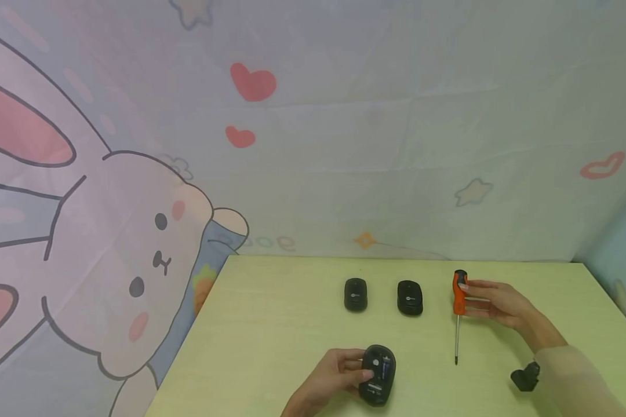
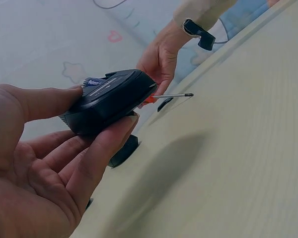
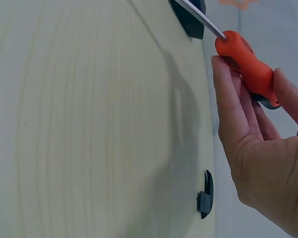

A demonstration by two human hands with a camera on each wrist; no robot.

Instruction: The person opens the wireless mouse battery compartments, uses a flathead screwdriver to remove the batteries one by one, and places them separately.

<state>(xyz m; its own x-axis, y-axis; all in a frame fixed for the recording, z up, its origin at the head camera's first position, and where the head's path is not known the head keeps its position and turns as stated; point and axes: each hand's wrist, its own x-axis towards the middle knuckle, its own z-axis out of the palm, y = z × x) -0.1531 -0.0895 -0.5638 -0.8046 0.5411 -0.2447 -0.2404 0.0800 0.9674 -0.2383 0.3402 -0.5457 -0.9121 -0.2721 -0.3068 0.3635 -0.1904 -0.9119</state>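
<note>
My left hand grips a black computer mouse above the table, thumb on its underside, which faces up. A battery shows in the mouse's uncovered compartment. To the right, my right hand holds a screwdriver by its orange and black handle, between the thumb and fingers. The metal shaft points toward the table's near side in the head view, its tip touching nothing. Part of the handle is hidden behind my fingers in the left wrist view.
Two more black mice, one on the left and one on the right, lie toward the back of the pale table. A small dark curved piece lies by the table's edge. Behind hangs a printed cloth.
</note>
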